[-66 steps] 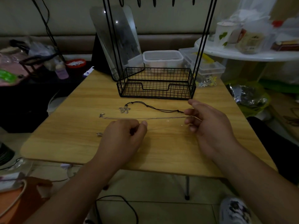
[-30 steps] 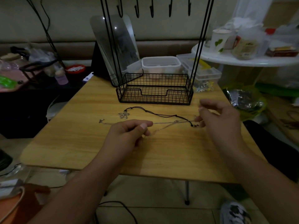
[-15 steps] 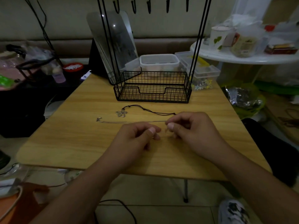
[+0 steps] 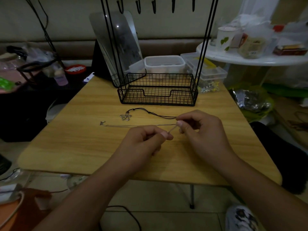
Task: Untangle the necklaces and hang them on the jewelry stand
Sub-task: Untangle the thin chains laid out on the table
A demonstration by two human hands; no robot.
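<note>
**Head view: two hands work a thin chain above a wooden table**

Both hands meet near the table's middle. The left hand (image 4: 145, 140) pinches the silver chain necklace (image 4: 133, 125) between thumb and finger; the right hand (image 4: 200, 130), just beside it, pinches the same chain a little farther along. The rest of the chain trails left across the table (image 4: 66, 147). A black cord necklace (image 4: 156, 114) with a flower pendant (image 4: 125, 116) lies just beyond, its right end running under the right hand.

Judging by this, gentle tension and slow, outward pulls would free the chain without tightening knots.

The jewelry stand (image 4: 157, 90), with hooks (image 4: 154, 5) overhead, sits at the far edge, with open tabletop between.
</note>
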